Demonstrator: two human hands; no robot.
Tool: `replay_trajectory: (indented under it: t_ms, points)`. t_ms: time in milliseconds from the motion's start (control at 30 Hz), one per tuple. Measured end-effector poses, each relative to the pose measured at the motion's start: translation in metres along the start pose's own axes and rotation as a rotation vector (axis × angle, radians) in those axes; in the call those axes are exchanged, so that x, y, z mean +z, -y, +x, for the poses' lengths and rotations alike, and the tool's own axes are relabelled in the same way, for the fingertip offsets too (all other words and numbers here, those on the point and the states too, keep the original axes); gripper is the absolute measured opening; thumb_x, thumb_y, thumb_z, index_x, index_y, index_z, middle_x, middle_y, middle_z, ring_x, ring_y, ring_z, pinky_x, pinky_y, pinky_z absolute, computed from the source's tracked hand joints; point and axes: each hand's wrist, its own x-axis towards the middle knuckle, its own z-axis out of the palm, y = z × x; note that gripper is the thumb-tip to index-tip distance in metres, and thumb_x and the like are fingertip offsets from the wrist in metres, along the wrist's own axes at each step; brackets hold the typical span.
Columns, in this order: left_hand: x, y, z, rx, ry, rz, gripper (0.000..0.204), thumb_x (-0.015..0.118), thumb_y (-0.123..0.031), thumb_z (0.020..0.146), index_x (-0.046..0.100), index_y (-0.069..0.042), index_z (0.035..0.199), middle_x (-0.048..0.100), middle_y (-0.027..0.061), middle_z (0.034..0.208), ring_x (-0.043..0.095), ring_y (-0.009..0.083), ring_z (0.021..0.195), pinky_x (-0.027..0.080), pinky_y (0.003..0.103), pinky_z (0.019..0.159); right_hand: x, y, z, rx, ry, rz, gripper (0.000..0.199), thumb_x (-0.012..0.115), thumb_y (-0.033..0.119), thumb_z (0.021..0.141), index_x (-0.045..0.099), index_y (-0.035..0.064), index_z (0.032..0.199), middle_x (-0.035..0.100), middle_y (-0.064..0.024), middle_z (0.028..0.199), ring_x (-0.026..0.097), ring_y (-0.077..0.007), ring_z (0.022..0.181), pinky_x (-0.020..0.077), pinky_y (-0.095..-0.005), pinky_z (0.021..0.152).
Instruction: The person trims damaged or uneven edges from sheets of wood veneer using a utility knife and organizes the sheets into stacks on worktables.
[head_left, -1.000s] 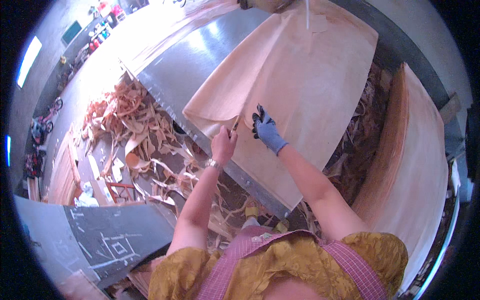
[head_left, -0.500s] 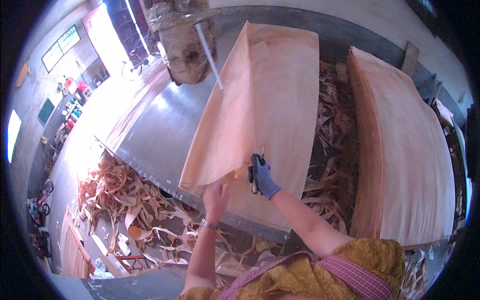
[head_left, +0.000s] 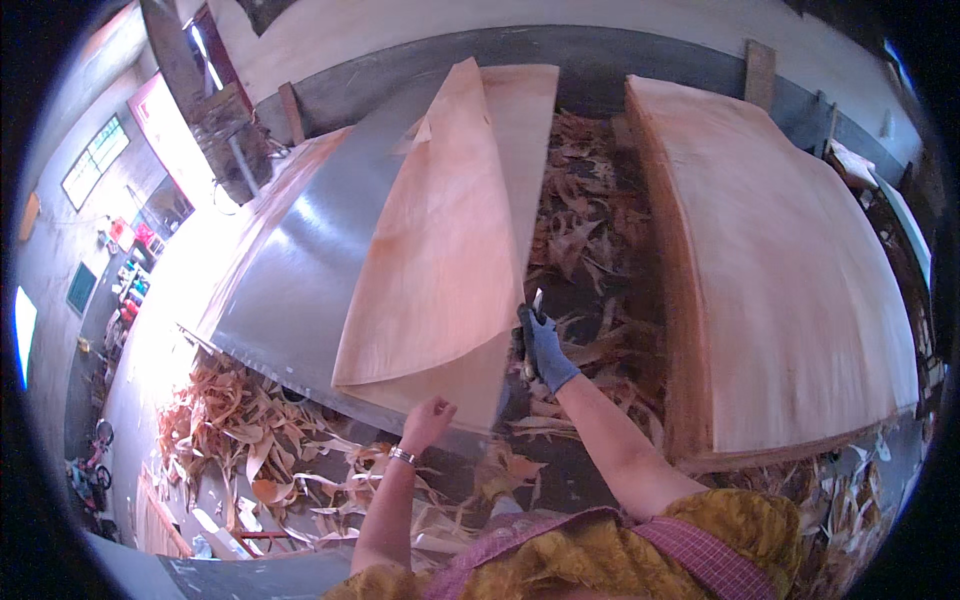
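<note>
While folded veneer (head_left: 430, 270) lies beyond loosely curled left hand (head_left: 427, 424), right hand (head_left: 549, 350) grips slim tool (head_left: 538, 299) beside veneer's edge.

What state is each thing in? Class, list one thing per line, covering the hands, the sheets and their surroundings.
Pale sheet: in two overlapping layers, upper layer's near edge curved
Slim tool: held, partly hidden
Right hand: gloved, closed on the tool
Left hand: bare, fingers curled; contact with the sheet unclear
Metal table: shiny, partly covered
Stack of sheets: piled up
Scraps: curled, strewn
</note>
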Motion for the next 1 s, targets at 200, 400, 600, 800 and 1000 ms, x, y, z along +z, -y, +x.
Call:
replay_trajectory:
  t_ms: [200, 400, 600, 800, 1000]
  points:
    - [0.102, -0.052, -0.045, -0.172, 0.294, -0.452, 0.041, 0.059, -0.045, 0.09, 0.065, -0.005, 0.098, 0.067, 0.0075, 0.08, 0.065, 0.0215, 0.066, 0.052, 0.037, 0.06, -0.167, 0.087, -0.075, -0.112, -0.064, 0.032, 0.024, 0.065, 0.038, 0.09, 0.055, 0.0163, 0.087, 0.052, 0.0011, 0.057, 0.048, -0.0132, 0.039, 0.0388, -0.0293, 0.035]
    - [0.191, -0.088, -0.08, -0.493, 0.461, -1.211, 0.094, 0.061, -0.072, 0.076, 0.036, -0.005, 0.137, 0.056, 0.0153, 0.121, 0.061, 0.0311, 0.103, 0.052, 0.044, 0.078, -0.323, 0.203, -0.21, -0.149, -0.108, 0.048, 0.018, 0.061, 0.034, 0.094, 0.054, 0.0174, 0.093, 0.044, 0.0045, 0.055, 0.042, -0.0101, 0.039, 0.0341, -0.0252, 0.036]
    - [0.288, -0.132, -0.098, -0.56, -0.022, -1.72, 0.139, 0.066, -0.079, 0.063, -0.016, -0.009, 0.149, 0.02, 0.0174, 0.153, 0.037, 0.0378, 0.133, 0.036, 0.06, 0.104, -0.472, 0.306, -0.326, -0.17, -0.191, -0.026, 0.017, 0.059, 0.03, 0.095, 0.047, 0.0206, 0.088, 0.033, 0.0085, 0.049, 0.033, -0.0052, 0.036, 0.0271, -0.0228, 0.033]
    - [0.393, -0.178, -0.055, -0.549, -0.244, -1.817, 0.094, 0.064, -0.072, 0.072, 0.043, -0.003, 0.132, 0.049, 0.0093, 0.135, 0.048, 0.0254, 0.122, 0.047, 0.043, 0.092, -0.604, 0.395, -0.408, -0.177, -0.5, -0.256, 0.021, 0.062, 0.034, 0.093, 0.05, 0.0173, 0.091, 0.037, 0.0053, 0.047, 0.035, -0.0084, 0.034, 0.0267, -0.025, 0.032]
    - [0.466, -0.249, -0.011, -0.301, -0.233, -1.704, 0.043, 0.062, -0.039, 0.091, 0.06, -0.004, 0.115, 0.067, 0.0044, 0.103, 0.064, 0.021, 0.088, 0.054, 0.036, 0.076, -0.756, 0.487, -0.453, -0.15, -0.689, -0.52, 0.024, 0.063, 0.038, 0.091, 0.055, 0.0156, 0.093, 0.038, 0.0056, 0.046, 0.035, -0.0089, 0.031, 0.0242, -0.0256, 0.031]
